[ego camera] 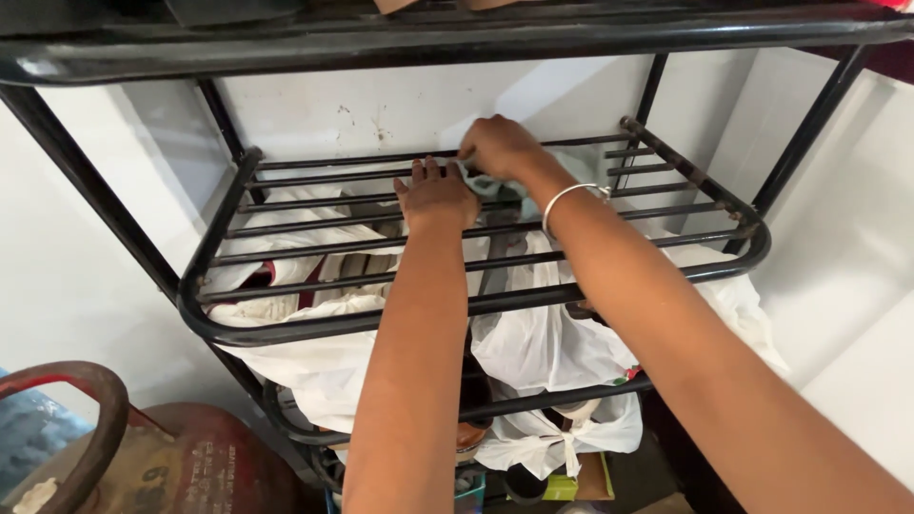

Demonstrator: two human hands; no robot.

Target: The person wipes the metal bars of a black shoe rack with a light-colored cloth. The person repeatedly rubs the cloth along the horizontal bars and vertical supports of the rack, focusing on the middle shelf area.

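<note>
Both hands point(436, 193) point(500, 145) press a cloth point(490, 184) on the black rack shelf point(314, 328).

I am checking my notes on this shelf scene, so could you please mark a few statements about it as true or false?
1. Both hands reach over the black metal rack. True.
2. The right hand wears a bangle at the wrist. True.
3. The left hand holds a bottle. False: it rests flat on the bars.
4. The shelf below is bare. False: white plastic bags fill it.
5. A red gas cylinder stands at lower left. True.
</note>
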